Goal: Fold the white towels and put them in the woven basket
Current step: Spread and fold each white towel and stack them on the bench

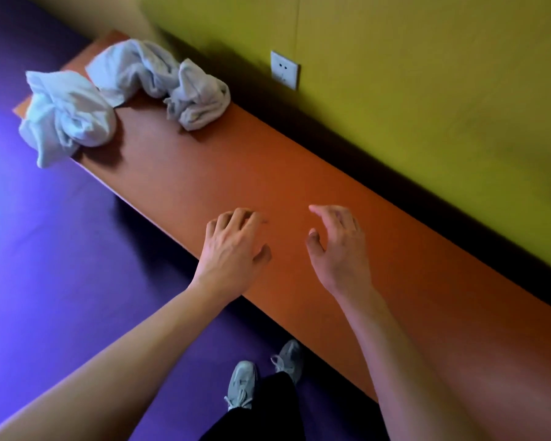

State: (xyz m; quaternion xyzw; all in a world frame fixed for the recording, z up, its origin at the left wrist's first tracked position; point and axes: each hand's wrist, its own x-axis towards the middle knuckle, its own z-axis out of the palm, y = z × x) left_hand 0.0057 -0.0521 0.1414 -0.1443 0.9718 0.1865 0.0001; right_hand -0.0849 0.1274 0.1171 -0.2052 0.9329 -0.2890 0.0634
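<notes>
Orange-brown bench top (pixel 223 173) along a yellow-green wall (pixel 427 90); purple floor (pixel 61 265) below. Two white towels, both crumpled, at the far end: one (pixel 66 114) overhanging the front edge, the other (pixel 159 81) sprawled nearer the wall. Wall socket (pixel 284 70), white, above the bench. Left hand (pixel 233 249) and right hand (pixel 339 249) over the near part of the top, fingers loosely curled, holding nothing. Two grey shoes (pixel 264 374) on the floor
</notes>
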